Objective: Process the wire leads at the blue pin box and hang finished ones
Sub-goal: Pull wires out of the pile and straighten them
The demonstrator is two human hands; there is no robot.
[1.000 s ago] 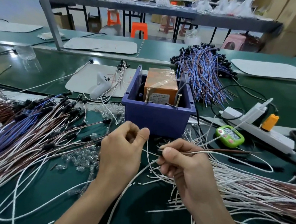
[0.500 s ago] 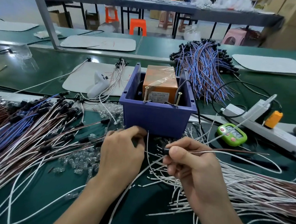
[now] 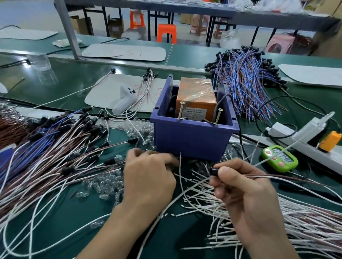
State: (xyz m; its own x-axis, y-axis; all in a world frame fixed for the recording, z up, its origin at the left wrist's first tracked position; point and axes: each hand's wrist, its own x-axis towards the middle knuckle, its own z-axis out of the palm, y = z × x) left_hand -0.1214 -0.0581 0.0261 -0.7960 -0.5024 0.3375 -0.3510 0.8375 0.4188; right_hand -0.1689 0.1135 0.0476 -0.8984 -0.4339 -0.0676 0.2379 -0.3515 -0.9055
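The blue pin box [image 3: 190,139] stands mid-table, holding an orange block [image 3: 196,98] and two upright metal pins [image 3: 180,110] on its front rim. My right hand [image 3: 241,192] pinches a black cap with a brown and white wire lead [image 3: 286,178] trailing right. My left hand [image 3: 148,179] lies knuckles up just in front of the box, fingers curled down onto the table; what they touch is hidden. Loose white leads [image 3: 211,198] lie between and under both hands.
A heap of capped blue, white and brown leads [image 3: 45,148] fills the left. Clear small bulbs [image 3: 102,185] lie near my left hand. A blue-brown bundle [image 3: 246,80] sits behind the box. A green timer [image 3: 279,158], a power strip [image 3: 318,147] and bare leads [image 3: 312,232] lie right.
My left hand has dropped from a raised pinch to the table in front of the box. My right hand still holds the capped lead, shifted slightly toward the box.
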